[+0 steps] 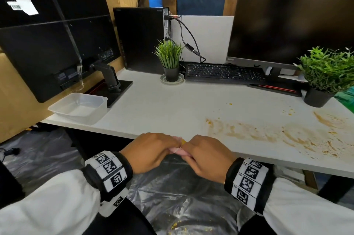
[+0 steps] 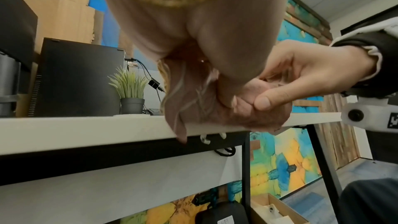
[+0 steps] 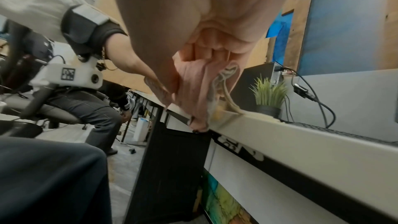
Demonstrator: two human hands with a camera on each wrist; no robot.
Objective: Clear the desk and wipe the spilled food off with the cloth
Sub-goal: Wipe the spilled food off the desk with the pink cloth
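Note:
Both hands meet at the front edge of the white desk (image 1: 172, 110). Between them is a bunched pink cloth (image 1: 177, 151) with a yellow food bit on top. My left hand (image 1: 153, 148) grips its left part with curled fingers, and my right hand (image 1: 205, 154) grips its right part. In the left wrist view the cloth (image 2: 189, 101) hangs over the desk edge, with the right hand (image 2: 301, 77) pinching it from the side. In the right wrist view the cloth (image 3: 200, 91) touches the desk edge. A brown-orange food smear (image 1: 277, 133) with crumbs covers the desk's right front.
A clear plastic tub (image 1: 78, 108) sits at the desk's left edge beside a monitor stand (image 1: 113, 83). At the back stand a small potted plant (image 1: 170, 62), a keyboard (image 1: 224, 73) and a monitor (image 1: 291, 24). A bigger plant (image 1: 325, 77) stands far right. Plastic sheeting (image 1: 182, 187) with crumbs lies below.

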